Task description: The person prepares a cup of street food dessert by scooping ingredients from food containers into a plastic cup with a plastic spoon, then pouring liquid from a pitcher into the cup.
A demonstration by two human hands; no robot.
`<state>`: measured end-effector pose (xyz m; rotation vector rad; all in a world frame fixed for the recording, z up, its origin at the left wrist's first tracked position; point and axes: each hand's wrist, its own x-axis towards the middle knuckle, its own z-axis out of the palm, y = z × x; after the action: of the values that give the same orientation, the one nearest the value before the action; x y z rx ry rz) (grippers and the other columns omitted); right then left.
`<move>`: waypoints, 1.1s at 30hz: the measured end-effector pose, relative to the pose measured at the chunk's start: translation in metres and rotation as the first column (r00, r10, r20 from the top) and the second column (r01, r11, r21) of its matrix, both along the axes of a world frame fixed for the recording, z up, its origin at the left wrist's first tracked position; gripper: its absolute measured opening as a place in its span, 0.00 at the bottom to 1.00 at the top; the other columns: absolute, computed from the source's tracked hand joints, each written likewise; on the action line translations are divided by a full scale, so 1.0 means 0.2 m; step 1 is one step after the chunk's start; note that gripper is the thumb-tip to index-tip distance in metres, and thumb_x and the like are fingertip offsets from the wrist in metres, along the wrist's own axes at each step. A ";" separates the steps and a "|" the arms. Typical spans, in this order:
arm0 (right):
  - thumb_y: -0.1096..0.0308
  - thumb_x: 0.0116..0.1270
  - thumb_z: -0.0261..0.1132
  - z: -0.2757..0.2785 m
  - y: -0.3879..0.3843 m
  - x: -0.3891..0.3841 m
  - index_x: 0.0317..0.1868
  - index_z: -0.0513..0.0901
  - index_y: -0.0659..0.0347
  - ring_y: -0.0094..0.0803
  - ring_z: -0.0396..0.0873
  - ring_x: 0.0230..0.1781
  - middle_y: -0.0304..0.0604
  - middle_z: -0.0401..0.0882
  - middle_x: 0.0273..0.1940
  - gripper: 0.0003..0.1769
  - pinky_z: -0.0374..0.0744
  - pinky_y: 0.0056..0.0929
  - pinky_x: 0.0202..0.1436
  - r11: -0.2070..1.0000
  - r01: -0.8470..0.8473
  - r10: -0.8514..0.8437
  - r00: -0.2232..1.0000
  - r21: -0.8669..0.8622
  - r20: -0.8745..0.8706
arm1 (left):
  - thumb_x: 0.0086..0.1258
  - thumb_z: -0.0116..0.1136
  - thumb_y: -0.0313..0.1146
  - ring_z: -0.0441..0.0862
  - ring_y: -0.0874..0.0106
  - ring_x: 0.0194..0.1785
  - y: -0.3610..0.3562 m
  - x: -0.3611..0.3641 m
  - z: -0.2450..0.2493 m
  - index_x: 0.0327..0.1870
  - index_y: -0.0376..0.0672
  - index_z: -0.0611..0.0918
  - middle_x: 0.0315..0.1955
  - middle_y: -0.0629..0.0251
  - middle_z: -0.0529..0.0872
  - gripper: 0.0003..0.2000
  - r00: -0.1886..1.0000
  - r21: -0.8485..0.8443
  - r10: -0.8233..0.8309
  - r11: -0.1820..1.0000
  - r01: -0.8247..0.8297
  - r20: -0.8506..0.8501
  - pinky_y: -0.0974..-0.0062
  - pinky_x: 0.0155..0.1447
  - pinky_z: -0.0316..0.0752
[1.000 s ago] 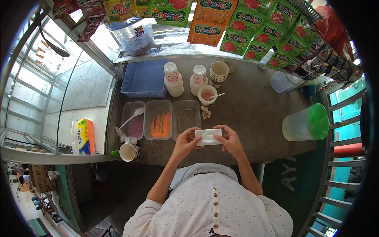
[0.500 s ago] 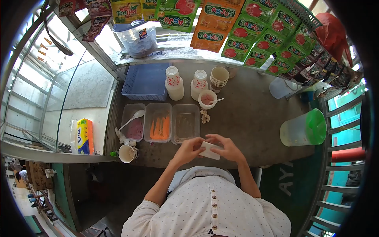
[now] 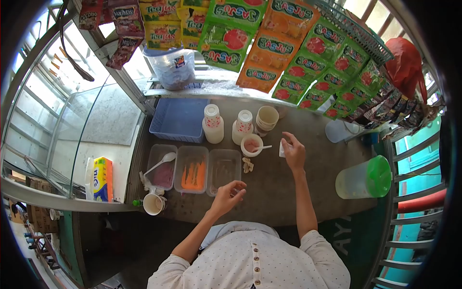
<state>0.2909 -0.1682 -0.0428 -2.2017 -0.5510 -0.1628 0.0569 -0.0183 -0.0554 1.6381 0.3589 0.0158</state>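
Your left hand (image 3: pixel 230 192) hangs half-curled over the counter (image 3: pixel 269 189), just in front of the near-empty clear tub (image 3: pixel 224 166), and holds nothing that shows. Further right, the small white cup (image 3: pixel 251 144) of pink powder has its spoon handle (image 3: pixel 264 147) pointing at the white sachet (image 3: pixel 282 148), which is pinched in your right hand (image 3: pixel 294 154). The handle lies just beside your fingers, so a nudge could well tip the cup and spill powder.
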 end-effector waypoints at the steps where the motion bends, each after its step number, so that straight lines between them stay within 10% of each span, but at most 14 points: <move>1: 0.65 0.61 0.63 0.00 0.03 0.05 0.47 0.83 0.55 0.37 0.81 0.29 0.44 0.80 0.30 0.13 0.77 0.32 0.36 1.000 -0.002 0.002 1.000 0.005 0.007 | 0.67 0.59 0.32 0.84 0.79 0.32 0.01 0.01 -0.01 0.48 0.39 0.79 0.35 0.67 0.85 0.12 1.000 0.005 0.002 1.000 -0.002 0.007 0.83 0.35 0.75; 9: 0.65 0.60 0.65 -0.02 0.20 0.23 0.43 0.84 0.49 0.43 0.81 0.33 0.37 0.70 0.54 0.10 0.79 0.40 0.35 0.964 -0.138 0.194 0.950 -0.227 0.246 | 0.68 0.59 0.33 0.82 0.79 0.35 0.05 0.11 0.00 0.48 0.40 0.80 0.34 0.68 0.85 0.11 0.999 -0.018 0.037 0.999 -0.036 0.034 0.81 0.40 0.75; 19: 0.66 0.60 0.65 -0.02 0.15 0.22 0.38 0.86 0.51 0.42 0.82 0.32 0.38 0.74 0.49 0.06 0.78 0.39 0.34 0.963 -0.219 0.252 0.939 -0.156 0.236 | 0.64 0.59 0.29 0.81 0.71 0.32 0.06 0.33 0.11 0.51 0.43 0.79 0.32 0.61 0.81 0.14 0.991 0.305 -0.007 0.952 -0.034 0.133 0.75 0.39 0.74; 21: 0.67 0.60 0.65 -0.03 0.15 0.21 0.39 0.86 0.51 0.42 0.82 0.32 0.39 0.74 0.49 0.07 0.78 0.38 0.34 0.964 -0.217 0.249 0.940 -0.153 0.234 | 0.63 0.60 0.32 0.77 0.65 0.39 0.04 0.46 0.14 0.55 0.45 0.77 0.37 0.59 0.77 0.18 0.921 0.576 -0.035 0.789 -0.212 0.388 0.69 0.41 0.73; 24: 0.67 0.60 0.65 -0.02 0.16 0.20 0.39 0.86 0.52 0.39 0.81 0.30 0.39 0.74 0.48 0.07 0.78 0.37 0.33 0.976 -0.200 0.214 0.950 -0.083 0.227 | 0.62 0.61 0.37 0.72 0.62 0.48 0.02 0.65 0.16 0.57 0.45 0.76 0.41 0.59 0.73 0.21 0.937 0.760 -0.075 0.608 -0.228 0.341 0.64 0.45 0.69; 33: 0.74 0.53 0.67 0.18 0.08 0.13 0.39 0.86 0.50 0.28 0.66 0.18 0.36 0.71 0.41 0.12 0.72 0.30 0.26 0.992 -0.107 0.125 0.931 -0.072 0.344 | 0.62 0.62 0.42 0.68 0.62 0.51 0.00 0.69 0.12 0.59 0.44 0.73 0.44 0.60 0.72 0.25 0.925 0.720 0.017 0.622 -0.307 0.380 0.63 0.48 0.64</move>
<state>0.3167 -0.1531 -0.0063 -2.1946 -0.8883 -0.4873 0.1943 -0.0190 -0.0310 2.4064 0.2383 0.6844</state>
